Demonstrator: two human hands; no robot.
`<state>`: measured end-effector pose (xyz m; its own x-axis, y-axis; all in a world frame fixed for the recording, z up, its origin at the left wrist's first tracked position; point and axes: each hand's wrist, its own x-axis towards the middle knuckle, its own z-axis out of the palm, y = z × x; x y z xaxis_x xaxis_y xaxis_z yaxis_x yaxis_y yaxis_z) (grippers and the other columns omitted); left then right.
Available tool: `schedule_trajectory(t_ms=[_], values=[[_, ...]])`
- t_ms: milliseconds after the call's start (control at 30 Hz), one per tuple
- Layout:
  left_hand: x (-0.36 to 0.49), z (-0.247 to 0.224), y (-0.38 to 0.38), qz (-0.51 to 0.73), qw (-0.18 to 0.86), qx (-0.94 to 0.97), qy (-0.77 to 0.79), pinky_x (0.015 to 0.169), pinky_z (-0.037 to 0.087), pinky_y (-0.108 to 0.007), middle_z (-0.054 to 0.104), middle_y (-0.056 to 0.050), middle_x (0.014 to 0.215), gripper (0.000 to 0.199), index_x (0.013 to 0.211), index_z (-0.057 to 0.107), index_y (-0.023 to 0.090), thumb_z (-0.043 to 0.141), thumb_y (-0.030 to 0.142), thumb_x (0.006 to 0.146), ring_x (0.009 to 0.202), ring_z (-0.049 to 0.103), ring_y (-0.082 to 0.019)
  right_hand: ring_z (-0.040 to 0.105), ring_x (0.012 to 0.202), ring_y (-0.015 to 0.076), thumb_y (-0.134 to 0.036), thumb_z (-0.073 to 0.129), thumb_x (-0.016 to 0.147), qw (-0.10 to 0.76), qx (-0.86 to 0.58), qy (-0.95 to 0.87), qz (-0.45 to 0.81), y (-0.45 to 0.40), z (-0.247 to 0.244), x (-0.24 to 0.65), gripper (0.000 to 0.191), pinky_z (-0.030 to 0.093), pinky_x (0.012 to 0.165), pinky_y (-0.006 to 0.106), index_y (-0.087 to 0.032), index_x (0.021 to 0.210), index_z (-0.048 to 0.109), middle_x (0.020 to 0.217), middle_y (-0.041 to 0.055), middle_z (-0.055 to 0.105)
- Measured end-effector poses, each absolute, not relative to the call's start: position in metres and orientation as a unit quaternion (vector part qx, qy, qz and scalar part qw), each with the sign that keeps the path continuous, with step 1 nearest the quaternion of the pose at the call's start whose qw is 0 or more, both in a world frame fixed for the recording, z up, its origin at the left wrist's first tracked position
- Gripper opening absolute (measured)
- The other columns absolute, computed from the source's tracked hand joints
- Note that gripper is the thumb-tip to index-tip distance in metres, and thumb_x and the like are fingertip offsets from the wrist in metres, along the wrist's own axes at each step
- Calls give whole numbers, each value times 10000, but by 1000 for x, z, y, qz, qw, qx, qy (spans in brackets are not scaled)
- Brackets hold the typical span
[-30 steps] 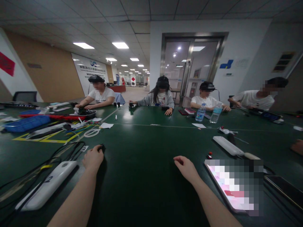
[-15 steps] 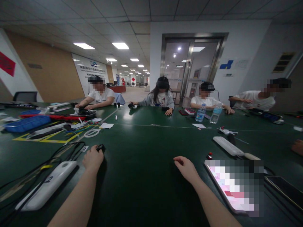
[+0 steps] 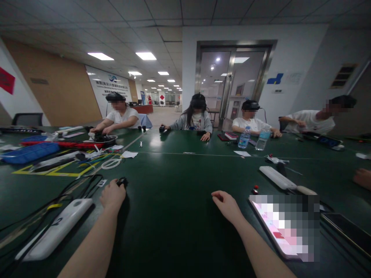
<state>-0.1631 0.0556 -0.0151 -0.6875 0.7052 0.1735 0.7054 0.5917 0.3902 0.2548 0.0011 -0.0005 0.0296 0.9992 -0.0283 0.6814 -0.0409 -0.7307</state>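
Observation:
My left hand (image 3: 113,194) rests on the dark green table (image 3: 171,216) at the left, its fingers wrapped round a small black object (image 3: 122,181). Only the far end of that object shows past my fingertips, so its exact kind is unclear. To the right, my right hand (image 3: 225,203) lies on the tabletop with its fingers loosely curled in and nothing visible in them. A lit phone or tablet (image 3: 271,227), partly blurred out, lies just right of that hand. Beside my left forearm is a long white power strip (image 3: 58,227) marked 2.
Black cables (image 3: 69,189) run along the left. Beyond them are a blue tray (image 3: 30,153) and a coil of white cable (image 3: 111,163). Several people sit across the table, behind water bottles (image 3: 245,138). A white bar (image 3: 275,176) and a dark phone (image 3: 348,229) lie at the right.
The view has turned very slightly to the right. Both my hands keep their places on the table, the left still round the black object.

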Motion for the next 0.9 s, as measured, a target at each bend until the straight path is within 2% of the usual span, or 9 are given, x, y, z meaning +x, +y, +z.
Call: schedule_trajectory(t_ms=[300, 733, 900], values=[[-159, -13, 55, -219, -5, -395, -892, 833, 436, -440, 540, -189, 1190, 476, 1233, 496, 174, 401, 426, 841, 1076, 528, -332, 601, 927, 185, -244, 494, 824, 277, -664, -635, 283, 3, -6, 256, 238, 466, 796, 296, -209, 1006, 643, 994, 40, 647], [-154, -18, 56, -259, -4, -369, -893, 896, 398, -414, 531, -240, 1192, 471, 1240, 459, 52, 405, 298, 842, 1112, 502, -333, 593, 970, 191, -238, 506, 822, 279, -659, -629, 305, 4, -6, 257, 252, 468, 824, 311, -205, 1037, 634, 1051, 44, 638], [-151, -17, 52, -261, 0, -390, -883, 900, 394, -407, 563, -220, 1153, 448, 1214, 493, 67, 420, 292, 833, 1097, 515, -329, 599, 958, 188, -237, 509, 817, 278, -662, -630, 297, 2, -2, 255, 246, 465, 822, 306, -202, 1023, 638, 1028, 42, 648]])
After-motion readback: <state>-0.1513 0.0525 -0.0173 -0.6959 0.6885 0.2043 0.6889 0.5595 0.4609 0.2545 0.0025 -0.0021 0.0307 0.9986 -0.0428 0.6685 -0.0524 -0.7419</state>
